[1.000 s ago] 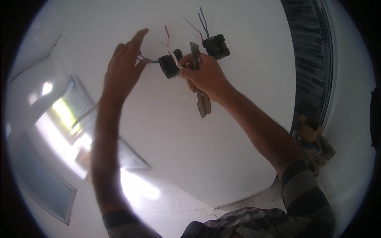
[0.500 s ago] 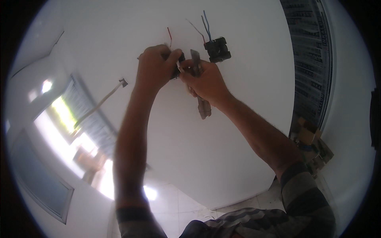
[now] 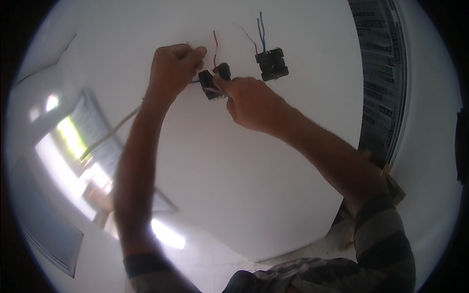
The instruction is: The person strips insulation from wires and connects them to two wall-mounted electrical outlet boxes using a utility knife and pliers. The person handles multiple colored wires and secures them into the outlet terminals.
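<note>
Both arms reach up to a white wall. The left hand is closed in a fist, pinching a thin wire that runs to a black box set in the wall. The right hand grips that box, thumb and fingertips on its lower edge. A red wire rises from the box. Near it, to the right, sits a second black box with blue and red wires above. Lower left is a bright window; far right, a dark slatted panel.
</note>
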The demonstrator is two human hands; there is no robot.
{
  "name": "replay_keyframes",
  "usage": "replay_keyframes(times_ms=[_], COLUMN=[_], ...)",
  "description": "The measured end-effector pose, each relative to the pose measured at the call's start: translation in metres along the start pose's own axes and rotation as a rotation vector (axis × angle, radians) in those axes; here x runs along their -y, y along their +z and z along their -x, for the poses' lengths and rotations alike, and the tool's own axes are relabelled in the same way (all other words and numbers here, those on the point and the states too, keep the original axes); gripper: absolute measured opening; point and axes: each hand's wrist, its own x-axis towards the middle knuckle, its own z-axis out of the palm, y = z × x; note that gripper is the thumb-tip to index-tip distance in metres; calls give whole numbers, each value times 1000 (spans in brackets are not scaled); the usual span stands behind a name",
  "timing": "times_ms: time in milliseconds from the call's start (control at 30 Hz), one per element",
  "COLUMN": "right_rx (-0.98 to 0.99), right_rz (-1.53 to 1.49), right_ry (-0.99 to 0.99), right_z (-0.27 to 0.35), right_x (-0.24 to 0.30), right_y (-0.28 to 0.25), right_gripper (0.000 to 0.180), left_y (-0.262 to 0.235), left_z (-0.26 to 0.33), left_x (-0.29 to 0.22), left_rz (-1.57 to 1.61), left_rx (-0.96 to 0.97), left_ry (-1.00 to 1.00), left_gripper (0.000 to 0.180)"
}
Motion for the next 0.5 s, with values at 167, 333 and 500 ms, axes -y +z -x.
replay_keyframes(times_ms=[167,333,500], right_rx=[122,195,-40], right_rz=[-26,-161,-188], right_ry=[78,221,83], right_z=[2,-2,-9], right_x=[-12,-11,-3], right_y=[-1,-10,-4], right_gripper=[30,23,26], left_y=[-1,-1,0], left_z=[-1,-11,-18], left_x=[9,-1,-1], left_rz=[24,-24,10], left_rx=[-92,-131,-32], left_ry=[-31,-23,36], left_gripper=[35,36,36])
